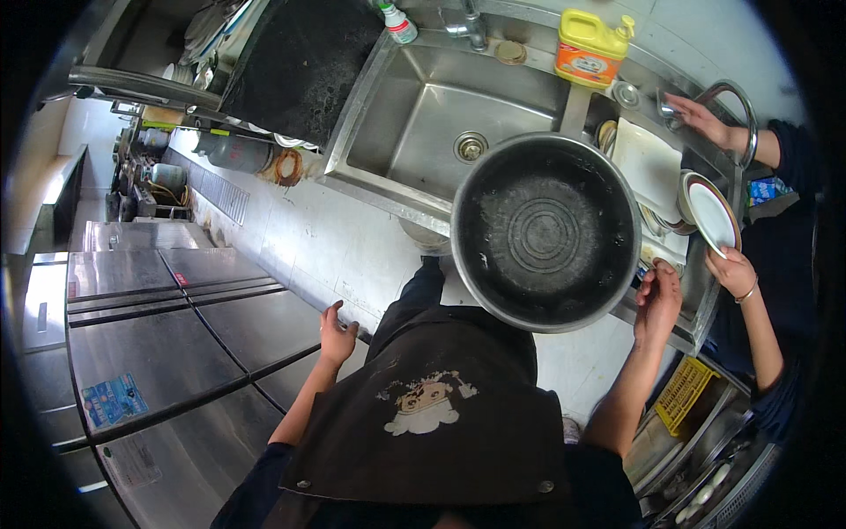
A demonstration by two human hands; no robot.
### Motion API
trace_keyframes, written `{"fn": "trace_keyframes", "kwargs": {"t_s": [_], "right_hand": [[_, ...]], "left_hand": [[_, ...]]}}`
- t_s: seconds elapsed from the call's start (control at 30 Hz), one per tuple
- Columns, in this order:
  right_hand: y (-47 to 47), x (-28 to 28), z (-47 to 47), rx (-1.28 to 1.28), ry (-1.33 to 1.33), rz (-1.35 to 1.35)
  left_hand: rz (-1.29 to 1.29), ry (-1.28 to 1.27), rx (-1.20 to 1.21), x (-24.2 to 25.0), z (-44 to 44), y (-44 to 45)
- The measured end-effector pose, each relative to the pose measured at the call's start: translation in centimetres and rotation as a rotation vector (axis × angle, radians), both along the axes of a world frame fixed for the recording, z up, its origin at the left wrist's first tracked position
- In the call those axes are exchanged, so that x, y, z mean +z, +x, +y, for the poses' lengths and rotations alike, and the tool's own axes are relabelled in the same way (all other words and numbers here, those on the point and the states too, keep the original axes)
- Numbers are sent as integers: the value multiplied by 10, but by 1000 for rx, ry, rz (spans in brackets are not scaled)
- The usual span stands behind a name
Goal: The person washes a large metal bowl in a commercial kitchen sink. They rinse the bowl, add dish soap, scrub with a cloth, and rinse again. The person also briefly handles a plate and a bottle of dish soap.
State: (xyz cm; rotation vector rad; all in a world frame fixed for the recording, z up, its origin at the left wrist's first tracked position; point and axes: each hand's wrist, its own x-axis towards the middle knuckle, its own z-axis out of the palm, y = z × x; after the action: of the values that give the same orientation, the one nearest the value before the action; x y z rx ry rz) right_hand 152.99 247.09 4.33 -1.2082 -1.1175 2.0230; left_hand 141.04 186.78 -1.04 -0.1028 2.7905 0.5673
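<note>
A large round metal basin [546, 231], dark inside, overlaps the front edge of the sink and reaches toward my apron [429, 423]. Just right of its rim is my right hand [657, 301], palm turned up and fingers bent; whether it touches the rim is unclear. My left hand [337, 336] is apart from the basin, over the steel cabinets' side, fingers spread and holding nothing. The left sink bowl [410, 119] shows its drain. In the right bowl lie a white rectangular dish [648, 168] and several stacked plates.
Another person at the right holds a white plate [712, 215] in one hand; the other hand [700, 122] is near a curved faucet [753, 125]. A yellow detergent jug [588, 49] and a spray bottle [398, 25] stand behind the sink. Steel cabinets [145, 344] line the left side.
</note>
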Motion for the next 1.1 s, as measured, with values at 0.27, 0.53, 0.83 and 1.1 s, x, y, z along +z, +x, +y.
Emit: {"fn": "trace_keyframes", "kwargs": {"t_s": [0.27, 0.53, 0.83, 1.1], "right_hand": [[-47, 39, -84, -63, 213, -158], [-250, 66, -216, 460, 263, -145], [-544, -35, -144, 647, 1077, -546], [-634, -86, -110, 483, 1301, -719]], "left_hand": [[112, 169, -103, -39, -31, -111], [405, 343, -531, -54, 33, -337], [386, -97, -628, -82, 88, -395], [228, -166, -651, -69, 91, -400]]}}
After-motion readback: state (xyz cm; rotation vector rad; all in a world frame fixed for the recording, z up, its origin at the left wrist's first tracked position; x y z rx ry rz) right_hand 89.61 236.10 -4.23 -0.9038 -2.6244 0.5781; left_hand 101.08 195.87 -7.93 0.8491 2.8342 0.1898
